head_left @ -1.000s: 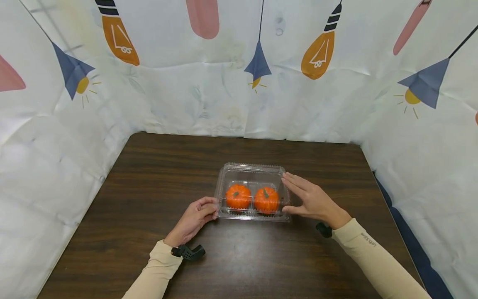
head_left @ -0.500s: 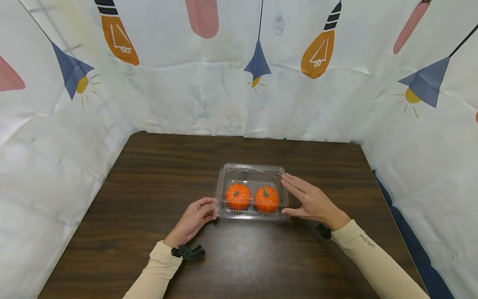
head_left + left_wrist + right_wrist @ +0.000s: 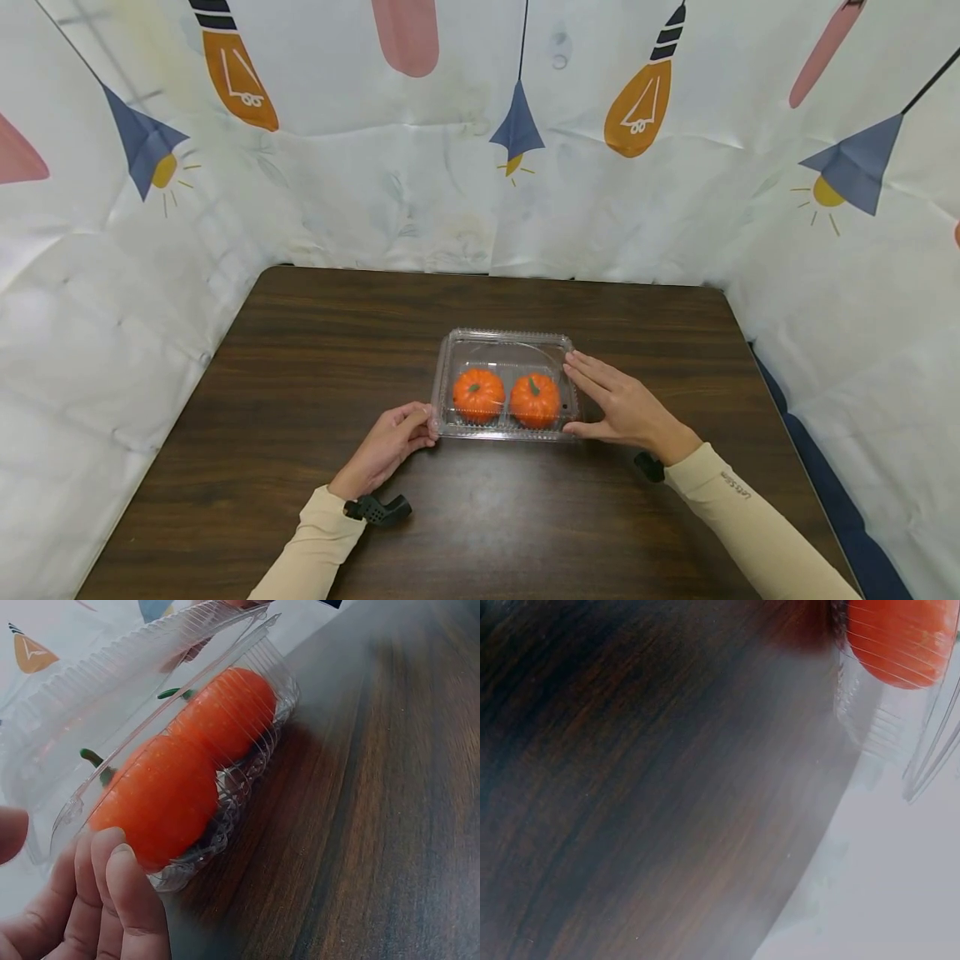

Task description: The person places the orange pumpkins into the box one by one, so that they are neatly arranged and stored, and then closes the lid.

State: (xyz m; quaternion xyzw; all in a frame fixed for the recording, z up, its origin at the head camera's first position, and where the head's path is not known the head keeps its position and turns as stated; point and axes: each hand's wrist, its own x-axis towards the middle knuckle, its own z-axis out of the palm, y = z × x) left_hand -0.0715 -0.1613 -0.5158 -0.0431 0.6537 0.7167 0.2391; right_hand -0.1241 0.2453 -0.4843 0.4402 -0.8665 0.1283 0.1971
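Note:
A clear plastic clamshell container (image 3: 517, 350) sits mid-table in the head view. Two small orange pumpkins with green stems, the left pumpkin (image 3: 477, 395) and the right pumpkin (image 3: 535, 401), lie side by side inside it. In the left wrist view the lid (image 3: 97, 697) slants over the pumpkins, its rim apart from the base's rim. My left hand (image 3: 386, 446) pinches the near left corner of the container, fingers bent and thumb on the other side. My right hand (image 3: 626, 408) rests against the right side, fingers straight and thumb spread toward the near right corner.
The dark wood-grain table (image 3: 352, 333) reaches back to a white curtain (image 3: 360, 200) printed with lamps and bulbs, which also hangs at both sides. A black wrist camera (image 3: 378, 508) sits on my left wrist, another black device (image 3: 649, 465) on my right.
My right hand has slid slightly left along the container's side. The left fingers have shifted very little at their corner, and the pumpkins stay in place.

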